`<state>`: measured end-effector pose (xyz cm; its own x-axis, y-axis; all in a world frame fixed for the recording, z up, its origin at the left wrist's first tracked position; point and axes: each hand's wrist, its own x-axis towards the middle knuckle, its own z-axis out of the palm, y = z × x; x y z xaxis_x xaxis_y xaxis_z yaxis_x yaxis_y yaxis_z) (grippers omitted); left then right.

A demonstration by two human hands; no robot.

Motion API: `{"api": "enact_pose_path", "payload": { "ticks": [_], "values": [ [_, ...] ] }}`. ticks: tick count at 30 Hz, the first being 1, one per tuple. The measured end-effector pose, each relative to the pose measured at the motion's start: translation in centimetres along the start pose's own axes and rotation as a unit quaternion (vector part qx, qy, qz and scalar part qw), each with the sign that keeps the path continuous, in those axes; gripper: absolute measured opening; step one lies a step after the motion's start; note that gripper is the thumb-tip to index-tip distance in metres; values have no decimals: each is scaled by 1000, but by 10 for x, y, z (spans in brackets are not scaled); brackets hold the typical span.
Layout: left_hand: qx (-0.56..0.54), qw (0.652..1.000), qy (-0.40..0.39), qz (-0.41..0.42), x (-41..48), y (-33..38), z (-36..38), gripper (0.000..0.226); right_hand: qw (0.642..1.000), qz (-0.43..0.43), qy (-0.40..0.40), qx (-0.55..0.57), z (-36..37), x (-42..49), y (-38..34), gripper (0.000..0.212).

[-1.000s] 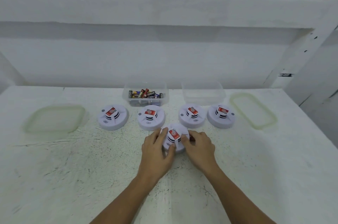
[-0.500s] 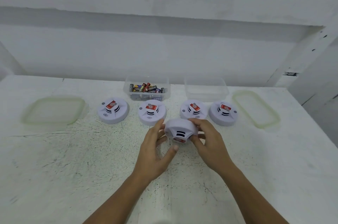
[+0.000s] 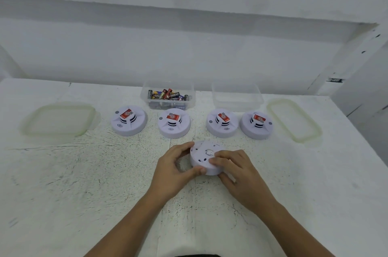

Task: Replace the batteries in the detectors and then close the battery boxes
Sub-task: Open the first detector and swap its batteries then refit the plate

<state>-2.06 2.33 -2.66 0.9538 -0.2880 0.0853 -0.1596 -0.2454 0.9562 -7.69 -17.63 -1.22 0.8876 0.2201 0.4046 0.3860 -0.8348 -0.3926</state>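
Observation:
A round white detector (image 3: 204, 155) lies flipped with its flat back up at the table's middle. My left hand (image 3: 175, 169) grips its left rim between curled fingers and thumb. My right hand (image 3: 237, 169) holds its right side, fingers curled over the back and thumb under the front edge. Several more white detectors with red labels stand in a row behind: one (image 3: 128, 121), another (image 3: 174, 122), a third (image 3: 222, 122) and the rightmost (image 3: 257, 124). A clear tub of batteries (image 3: 168, 97) sits behind the row.
An empty clear tub (image 3: 237, 97) stands right of the battery tub. One greenish lid (image 3: 59, 120) lies at the left and another lid (image 3: 294, 120) at the right. The white table (image 3: 84, 183) ends at a wall behind and drops off at the right.
Both hands lifted the detector off the table, turned it over, and now hold it with its back facing up, low over the table.

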Motion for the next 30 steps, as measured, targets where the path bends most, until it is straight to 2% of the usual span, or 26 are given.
{"api": "enact_pose_path", "payload": {
  "ticks": [6,12,18,24,26,30],
  "values": [
    [27,999,-26,-2,0,-3,-5,78,998,-26,-50,-29,-5,-7,-5,30],
    [66,996,-51,13,2,-3,-5,79,996,-2,-89,17,-20,13,-6,25],
    [124,988,-96,-5,3,5,-3,100,982,-10,-188,-8,-29,30,4,32],
    [203,968,-149,11,15,16,2,111,974,-13,-226,3,-32,41,2,28],
    [231,961,-155,10,18,15,4,115,971,-7,-239,1,-31,41,0,30],
    [248,958,-142,24,20,14,7,102,960,35,-278,15,-30,40,-4,45]
  ]
}}
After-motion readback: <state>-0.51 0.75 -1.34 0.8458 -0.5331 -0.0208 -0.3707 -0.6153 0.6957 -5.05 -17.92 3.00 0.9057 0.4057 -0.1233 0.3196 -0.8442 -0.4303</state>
